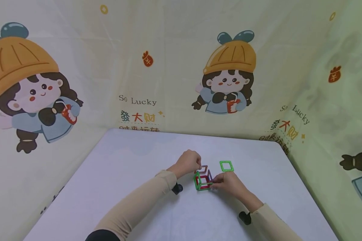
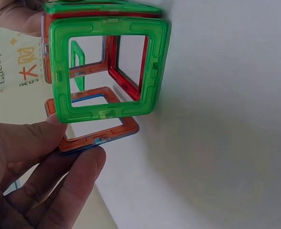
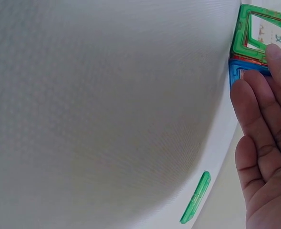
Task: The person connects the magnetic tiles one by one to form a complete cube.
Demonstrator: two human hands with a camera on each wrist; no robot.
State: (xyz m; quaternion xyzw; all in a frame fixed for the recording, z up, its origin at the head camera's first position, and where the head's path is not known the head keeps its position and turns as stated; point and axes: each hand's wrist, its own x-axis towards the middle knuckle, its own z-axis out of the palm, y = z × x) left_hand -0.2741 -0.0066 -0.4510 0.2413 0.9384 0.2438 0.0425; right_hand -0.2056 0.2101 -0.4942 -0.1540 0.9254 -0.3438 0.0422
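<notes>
Several square frame-shaped magnetic tiles stand joined as a box; a green tile (image 2: 60,71) faces the left wrist camera, with a red tile (image 2: 126,82) at the base. My left hand (image 1: 187,162) pinches an orange tile with blue edging (image 2: 90,140) between thumb and fingers, tilted at the box's far left side. At the box's right side is my right hand (image 1: 230,184). Its thumb lies on a green tile and its fingers are at a blue-edged tile (image 3: 234,71), gripping the corner. In the head view the hands partly cover the box.
A loose green square tile (image 1: 228,170) lies flat on the white table (image 1: 138,160), behind the right hand. A printed cloth (image 1: 175,77) hangs around the table's back and sides. A dark wrist device (image 1: 177,189) hangs under the left sleeve, another (image 1: 245,218) by the right.
</notes>
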